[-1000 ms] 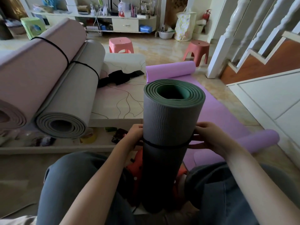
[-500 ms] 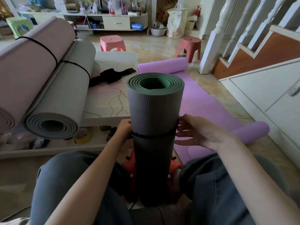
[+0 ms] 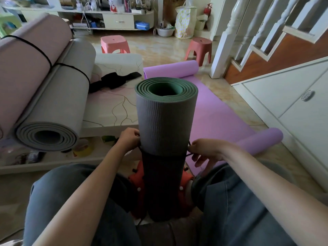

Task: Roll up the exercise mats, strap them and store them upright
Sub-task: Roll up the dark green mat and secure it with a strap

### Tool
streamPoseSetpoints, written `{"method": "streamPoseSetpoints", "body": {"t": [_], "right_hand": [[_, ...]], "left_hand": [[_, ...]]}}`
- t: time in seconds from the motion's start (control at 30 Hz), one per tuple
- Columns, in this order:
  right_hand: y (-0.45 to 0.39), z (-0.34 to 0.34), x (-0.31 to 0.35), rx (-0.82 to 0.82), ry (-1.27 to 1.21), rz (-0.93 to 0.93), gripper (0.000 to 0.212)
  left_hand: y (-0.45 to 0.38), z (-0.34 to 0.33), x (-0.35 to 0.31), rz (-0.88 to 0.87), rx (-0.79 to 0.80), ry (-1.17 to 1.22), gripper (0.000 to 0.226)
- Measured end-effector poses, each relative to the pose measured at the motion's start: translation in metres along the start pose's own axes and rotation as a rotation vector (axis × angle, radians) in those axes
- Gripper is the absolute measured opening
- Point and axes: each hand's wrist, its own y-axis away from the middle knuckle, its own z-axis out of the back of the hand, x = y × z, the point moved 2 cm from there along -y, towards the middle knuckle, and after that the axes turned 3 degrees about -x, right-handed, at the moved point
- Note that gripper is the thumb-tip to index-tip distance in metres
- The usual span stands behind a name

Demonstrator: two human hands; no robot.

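While the grey rolled mat (image 3: 166,118) stands up between the person's knees, a thin black cord (image 3: 188,155) goes around its middle. The left hand (image 3: 128,139) and right hand (image 3: 204,151) each pinch the cord. A purple mat (image 3: 213,112) lies behind it on the floor.

One camera is sitting on the person's head, looking forward and down, close above the rolled mat (image 3: 166,119) and knees.

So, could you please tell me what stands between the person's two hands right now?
In the head view, the upright rolled grey-green mat stands between the left hand and the right hand, with a black cord around it.
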Motion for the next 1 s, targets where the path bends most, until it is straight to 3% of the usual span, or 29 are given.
{"method": "streamPoseSetpoints", "body": {"t": [0.1, 0.23, 0.37, 0.43, 0.53, 0.6, 0.73, 0.83, 1.0], "right_hand": [[-0.024, -0.008, -0.014, -0.021, 0.084, -0.058, 0.032], [-0.045, -0.012, -0.026, -0.076, 0.249, -0.058, 0.035], [-0.060, -0.013, -0.044, -0.071, 0.319, -0.038, 0.023], [-0.071, -0.011, -0.052, -0.116, 0.213, -0.069, 0.012], [-0.084, -0.013, -0.048, -0.151, -0.393, 0.011, 0.013], [-0.086, -0.015, -0.035, -0.090, -0.554, 0.121, 0.016], [-0.088, -0.013, -0.025, -0.148, -0.528, 0.211, 0.022], [-0.090, -0.009, -0.028, -0.187, -0.504, 0.257, 0.023], [-0.092, -0.005, -0.028, -0.252, -0.377, 0.240, 0.011]], "left_hand": [[0.007, -0.011, 0.008, -0.028, 0.036, -0.116, 0.038], [0.001, -0.033, 0.042, 0.073, 0.158, -0.087, 0.026], [-0.006, -0.056, 0.068, 0.131, 0.254, 0.022, 0.036], [-0.006, -0.058, 0.067, 0.150, 0.236, 0.135, 0.036], [-0.006, -0.058, 0.064, 0.197, 0.237, 0.340, 0.033], [-0.008, -0.058, 0.062, 0.211, 0.205, 0.402, 0.024], [-0.017, -0.057, 0.048, 0.187, 0.099, 0.592, 0.015], [-0.020, -0.058, 0.039, 0.270, 0.207, 0.721, 0.018], [-0.018, -0.058, 0.044, 0.260, 0.289, 0.659, 0.019]]}}
